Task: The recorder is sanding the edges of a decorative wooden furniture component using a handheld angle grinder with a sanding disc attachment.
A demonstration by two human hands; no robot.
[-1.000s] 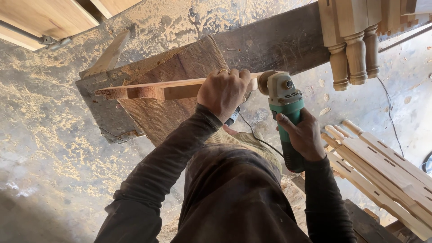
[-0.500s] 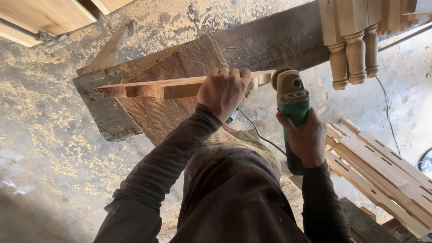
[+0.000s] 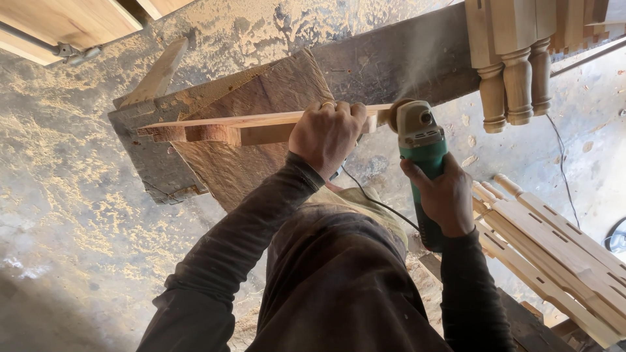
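My left hand point(image 3: 327, 135) grips a long shaped wooden piece point(image 3: 241, 128) that lies flat across a worn board point(image 3: 261, 98) on a dusty plank bench point(image 3: 398, 58). My right hand point(image 3: 443, 192) holds a green angle grinder point(image 3: 422, 146) by its body. The grinder's disc touches the right end of the wooden piece, just beside my left hand, and fine dust rises above it. The grinder's black cord point(image 3: 381, 202) runs down between my arms.
Turned wooden legs point(image 3: 515, 72) hang over the bench's far right end. A stack of slotted wooden rails point(image 3: 554, 254) lies at lower right. Sawdust covers the concrete floor point(image 3: 72, 195). Wooden panels point(image 3: 59, 26) sit at top left.
The grinder has shifted slightly right and down along the end of the wooden piece. My left hand keeps its hold in the same place.
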